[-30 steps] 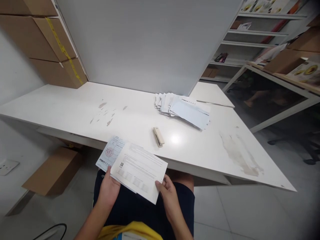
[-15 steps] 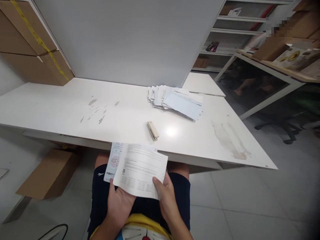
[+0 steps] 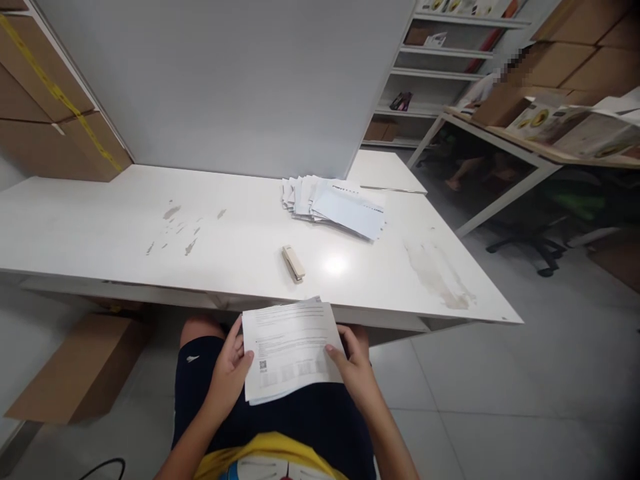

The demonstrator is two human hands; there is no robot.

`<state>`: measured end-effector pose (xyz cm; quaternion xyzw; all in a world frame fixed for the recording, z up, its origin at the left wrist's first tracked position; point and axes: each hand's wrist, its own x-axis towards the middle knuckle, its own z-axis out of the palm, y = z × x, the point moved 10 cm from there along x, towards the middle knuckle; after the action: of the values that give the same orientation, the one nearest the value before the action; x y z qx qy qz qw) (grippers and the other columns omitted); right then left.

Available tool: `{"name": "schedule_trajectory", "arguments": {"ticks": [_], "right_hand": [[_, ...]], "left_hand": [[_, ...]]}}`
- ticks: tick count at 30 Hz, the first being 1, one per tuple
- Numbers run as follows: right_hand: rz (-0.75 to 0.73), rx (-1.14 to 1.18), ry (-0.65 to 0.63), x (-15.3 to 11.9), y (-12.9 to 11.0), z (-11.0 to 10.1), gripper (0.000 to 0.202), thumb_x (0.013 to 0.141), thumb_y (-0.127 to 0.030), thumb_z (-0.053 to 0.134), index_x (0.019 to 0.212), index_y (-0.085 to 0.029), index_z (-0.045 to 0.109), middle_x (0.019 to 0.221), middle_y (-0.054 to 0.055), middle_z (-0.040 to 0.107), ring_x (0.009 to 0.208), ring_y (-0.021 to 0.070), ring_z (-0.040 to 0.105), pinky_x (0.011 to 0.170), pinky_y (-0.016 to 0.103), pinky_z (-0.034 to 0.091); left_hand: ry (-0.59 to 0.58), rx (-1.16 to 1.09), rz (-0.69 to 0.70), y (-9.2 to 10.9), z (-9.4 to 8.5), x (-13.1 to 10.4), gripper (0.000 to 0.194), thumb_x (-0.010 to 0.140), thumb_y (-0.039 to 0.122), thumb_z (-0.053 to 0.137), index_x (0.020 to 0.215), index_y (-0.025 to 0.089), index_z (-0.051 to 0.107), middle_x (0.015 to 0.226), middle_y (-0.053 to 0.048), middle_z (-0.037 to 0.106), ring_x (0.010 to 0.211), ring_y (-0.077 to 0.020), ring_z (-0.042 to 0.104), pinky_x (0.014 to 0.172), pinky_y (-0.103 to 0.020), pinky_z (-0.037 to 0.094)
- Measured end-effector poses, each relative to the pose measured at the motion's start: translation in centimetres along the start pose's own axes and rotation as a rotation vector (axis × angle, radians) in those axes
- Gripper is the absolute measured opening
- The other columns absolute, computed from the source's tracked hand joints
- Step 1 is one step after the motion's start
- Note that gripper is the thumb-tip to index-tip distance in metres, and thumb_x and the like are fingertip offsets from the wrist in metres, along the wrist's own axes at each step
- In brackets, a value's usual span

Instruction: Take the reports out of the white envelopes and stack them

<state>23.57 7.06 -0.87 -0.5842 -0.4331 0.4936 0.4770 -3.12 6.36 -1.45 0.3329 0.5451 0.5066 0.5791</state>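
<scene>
Over my lap, just off the table's front edge, I hold a small stack of printed papers (image 3: 295,347) with a QR code near its lower left corner. My left hand (image 3: 231,363) grips the left edge, thumb on top. On the right edge my right hand (image 3: 354,363) has its thumb over the print and its fingers behind. A bluish sheet peeks out beneath the white top one. Beyond the papers a beige stapler (image 3: 293,264) lies on the white table (image 3: 240,240). Farther back lies a fanned pile of printed sheets (image 3: 345,207).
A grey panel (image 3: 225,80) rises behind the table, with taped cardboard boxes (image 3: 60,127) to its left. An open cardboard box (image 3: 85,367) is on the floor at left. Shelves (image 3: 415,80), another table (image 3: 500,140) with boxes and a partly hidden person are at right.
The two sheets, offset before, now lie nearly aligned in one stack. My left hand has moved up from the bottom edge to the left edge. The view has shifted slightly right.
</scene>
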Motion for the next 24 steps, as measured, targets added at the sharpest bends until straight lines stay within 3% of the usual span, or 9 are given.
{"name": "schedule_trajectory", "arguments": {"ticks": [3,7,10,13,18,24], "right_hand": [[-0.010,-0.051,0.038,0.8,-0.7,-1.3,0.030,0.077,-0.040,0.066,0.103,-0.025,0.066,0.105,0.006,0.070,0.101,0.0274,0.061,0.088,0.039,0.048],[-0.011,-0.124,0.087,2.1,-2.2,-2.8,0.031,0.073,-0.043,0.068,0.098,-0.024,0.066,0.101,0.006,0.071,0.098,0.0298,0.062,0.085,0.040,0.049],[0.000,-0.186,0.106,3.1,-2.6,-3.2,0.031,0.073,-0.043,0.066,0.098,-0.025,0.064,0.097,0.005,0.072,0.096,0.0297,0.063,0.082,0.040,0.049],[-0.051,-0.179,0.135,3.9,-2.4,-3.4,0.033,0.072,-0.040,0.066,0.103,-0.027,0.063,0.099,0.004,0.071,0.099,0.0289,0.063,0.083,0.040,0.049],[-0.169,-0.216,0.144,4.9,-2.8,-2.6,0.050,0.074,-0.034,0.064,0.123,-0.031,0.057,0.117,0.004,0.064,0.114,0.0289,0.057,0.093,0.041,0.047],[-0.307,-0.580,0.083,6.0,-5.5,0.4,0.059,0.082,-0.026,0.049,0.141,-0.023,0.043,0.127,0.011,0.054,0.118,0.0295,0.053,0.097,0.046,0.046]], "left_hand": [[-0.035,-0.039,0.052,0.9,1.0,0.3,0.091,0.070,0.026,0.071,0.150,0.027,0.026,0.139,-0.011,0.054,0.126,-0.0307,0.051,0.101,-0.040,0.045],[-0.031,-0.140,0.073,1.2,1.4,0.8,0.084,0.073,0.028,0.069,0.148,0.028,0.031,0.144,-0.009,0.049,0.132,-0.0299,0.045,0.104,-0.039,0.042],[0.011,-0.121,-0.038,-0.3,1.5,1.1,0.078,0.072,0.035,0.073,0.142,0.024,0.041,0.132,-0.012,0.059,0.125,-0.0312,0.052,0.100,-0.041,0.046],[-0.023,-0.121,-0.161,-2.2,2.1,1.2,0.066,0.069,0.040,0.076,0.128,0.019,0.056,0.114,-0.013,0.069,0.110,-0.0334,0.063,0.089,-0.044,0.052],[-0.067,-0.175,-0.135,-2.4,2.4,1.6,0.049,0.068,0.041,0.078,0.109,0.016,0.068,0.110,-0.012,0.071,0.105,-0.0334,0.065,0.090,-0.044,0.051],[-0.016,-0.222,-0.198,-1.9,2.2,1.4,0.055,0.065,0.033,0.075,0.116,0.017,0.065,0.111,-0.011,0.071,0.107,-0.0340,0.064,0.089,-0.043,0.051]]}}
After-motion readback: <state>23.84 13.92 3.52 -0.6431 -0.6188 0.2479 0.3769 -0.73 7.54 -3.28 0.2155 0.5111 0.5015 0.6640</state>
